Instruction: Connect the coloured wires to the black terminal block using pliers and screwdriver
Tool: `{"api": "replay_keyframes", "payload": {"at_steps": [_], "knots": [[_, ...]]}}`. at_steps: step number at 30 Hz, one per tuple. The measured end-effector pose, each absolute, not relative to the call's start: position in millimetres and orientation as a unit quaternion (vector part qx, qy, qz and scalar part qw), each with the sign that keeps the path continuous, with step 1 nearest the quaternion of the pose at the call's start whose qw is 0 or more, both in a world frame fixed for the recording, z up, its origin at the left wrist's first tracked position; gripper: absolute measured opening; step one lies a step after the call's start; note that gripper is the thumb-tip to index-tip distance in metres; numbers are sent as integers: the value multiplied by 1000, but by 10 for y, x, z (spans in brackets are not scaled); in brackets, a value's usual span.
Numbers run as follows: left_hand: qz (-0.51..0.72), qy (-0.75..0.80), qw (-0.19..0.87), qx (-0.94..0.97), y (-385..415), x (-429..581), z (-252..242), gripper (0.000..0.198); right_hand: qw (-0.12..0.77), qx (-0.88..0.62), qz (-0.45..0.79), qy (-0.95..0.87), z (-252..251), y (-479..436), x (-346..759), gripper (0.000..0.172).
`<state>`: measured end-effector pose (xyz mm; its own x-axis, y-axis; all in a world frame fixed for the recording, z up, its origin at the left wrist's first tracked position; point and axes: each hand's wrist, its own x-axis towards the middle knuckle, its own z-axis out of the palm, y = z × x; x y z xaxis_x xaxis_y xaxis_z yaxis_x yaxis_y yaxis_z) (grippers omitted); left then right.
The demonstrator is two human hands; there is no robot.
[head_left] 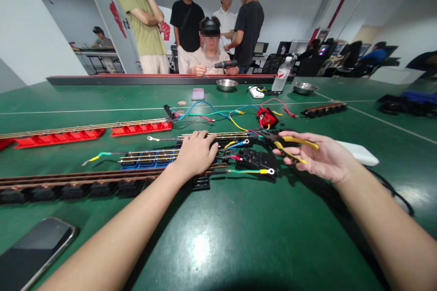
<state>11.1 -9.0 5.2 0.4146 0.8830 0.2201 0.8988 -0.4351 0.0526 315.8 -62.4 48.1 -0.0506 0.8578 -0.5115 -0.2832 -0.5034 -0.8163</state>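
My left hand (197,152) lies over the black rail assembly (232,136), its fingers bent against the upper rods; what is under the palm is hidden. In my right hand (317,154) are pliers with yellow handles (290,145), their jaws at the wires by the right end of that assembly. Below the jaws sits a black terminal block (257,160). A green wire with a ring lug (270,171) crosses in front of it. Blue rail holders (146,159) with brass rods stand left of my left hand. Just beyond the pliers is a red connector (267,118) with coloured wires.
Long copper-coloured rails (75,182) run to the left edge. Red holders (141,128) lie behind them. A phone (37,254) is at the front left, a white object (357,152) beyond my right hand. Metal bowls (226,84), a bottle (282,75) and several people are across the table.
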Motion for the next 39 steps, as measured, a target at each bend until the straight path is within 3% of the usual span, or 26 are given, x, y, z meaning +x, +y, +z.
{"api": "replay_keyframes", "payload": {"at_steps": [15,21,30,39], "knots": [[-113,-530,36,-839,-94,107,40,46,497,-503,683,-185,531,-676,2951,26],[-111,-531,36,-839,-100,110,49,46,469,-464,735,-155,523,-702,2896,37],[-111,-531,39,-839,-100,113,48,45,442,-582,616,-294,569,-847,2672,47],[-114,-530,37,-840,-104,104,52,45,444,-570,633,-278,522,-733,2881,62]]}}
